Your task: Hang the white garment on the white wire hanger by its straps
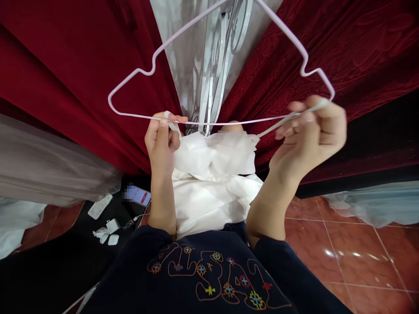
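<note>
Hanger: pale pink, in front of me, hook end out of frame at the top. Long axis = bottom bar, running left to right across my view, nearly level. Shoulders of it point away from me, bar on my side.

Hands are apart, one on either half of the bar. Left hand is pinching the bar, inboard of the left corner, with the left strap looped up by the fingertips. Right hand is out by the right corner, right strap clamped in the fingers and drawn out in a slant from the cloth. It's blurred, so can't tell if those fingers also grip the bar.

Key relation: right hand is nearer its corner than left is to its own. Right strap runs along and just under the bar, up toward that corner.

White garment lies bunched on my lap, between the forearms, on my side of the bar. Strap roots are at its far edge.

Further out: phone and charger on a black surface to my left, red curtain behind them, white metal frame straight ahead, tiled floor to my right
</note>
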Tool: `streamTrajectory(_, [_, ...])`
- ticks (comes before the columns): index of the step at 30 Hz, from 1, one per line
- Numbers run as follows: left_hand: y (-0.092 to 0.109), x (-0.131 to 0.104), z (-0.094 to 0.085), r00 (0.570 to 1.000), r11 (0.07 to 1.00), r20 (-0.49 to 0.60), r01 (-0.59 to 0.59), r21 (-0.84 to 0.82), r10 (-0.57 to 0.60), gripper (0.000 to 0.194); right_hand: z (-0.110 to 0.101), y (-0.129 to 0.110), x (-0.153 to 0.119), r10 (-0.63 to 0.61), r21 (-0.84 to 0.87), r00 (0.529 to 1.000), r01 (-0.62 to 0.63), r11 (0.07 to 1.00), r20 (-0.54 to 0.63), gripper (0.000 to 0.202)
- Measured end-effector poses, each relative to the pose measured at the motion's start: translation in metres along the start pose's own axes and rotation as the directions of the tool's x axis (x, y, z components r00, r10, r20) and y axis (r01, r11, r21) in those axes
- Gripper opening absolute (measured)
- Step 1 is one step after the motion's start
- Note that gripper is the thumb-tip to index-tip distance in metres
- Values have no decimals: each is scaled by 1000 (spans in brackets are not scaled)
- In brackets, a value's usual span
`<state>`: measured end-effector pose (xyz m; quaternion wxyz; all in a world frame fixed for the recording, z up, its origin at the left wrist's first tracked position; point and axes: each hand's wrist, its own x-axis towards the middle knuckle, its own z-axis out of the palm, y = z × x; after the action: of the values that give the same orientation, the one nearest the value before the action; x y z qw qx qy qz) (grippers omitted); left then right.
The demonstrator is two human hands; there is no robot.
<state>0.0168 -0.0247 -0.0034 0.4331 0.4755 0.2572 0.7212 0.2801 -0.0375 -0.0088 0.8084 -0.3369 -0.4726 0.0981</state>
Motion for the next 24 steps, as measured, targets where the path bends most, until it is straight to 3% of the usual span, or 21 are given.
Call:
streamTrajectory(2, [-1,-1,2,1000,1000,1,17,2,-17,28,15,-20,-9,119,-91,963,-100,991,241,21])
streamTrajectory(5, [-1,-4,8,999,1000,-35,21,10,-21,25,34,-30,-16,146,-199,855,-51,979,498,21])
streamTrajectory(6, [-1,-5,10,999,1000,-45,24,12,-23,24,38,-28,-18,118,-209,852,-11,978,510,23])
streamTrajectory(9, [-2,-10,15,997,998,-38,65,13,-65,24,42,-13,-26,58,-235,905,47,971,422,25])
streamTrajectory(13, [-9,-10,6,994,991,-50,98,90,-94,25,36,2,-28,34,-258,926,70,964,376,26])
streamTrajectory(18, [-11,-1,-25,970,948,-199,-70,311,137,28,24,2,-18,-3,-265,923,113,958,385,20])
streamTrajectory(22, [-4,6,-51,848,833,-306,-247,495,433,15,21,5,-17,26,-248,930,71,966,366,18])
streamTrajectory(24, [1,10,-61,814,786,-275,-314,533,511,10,24,7,-19,23,-232,931,67,970,365,17])
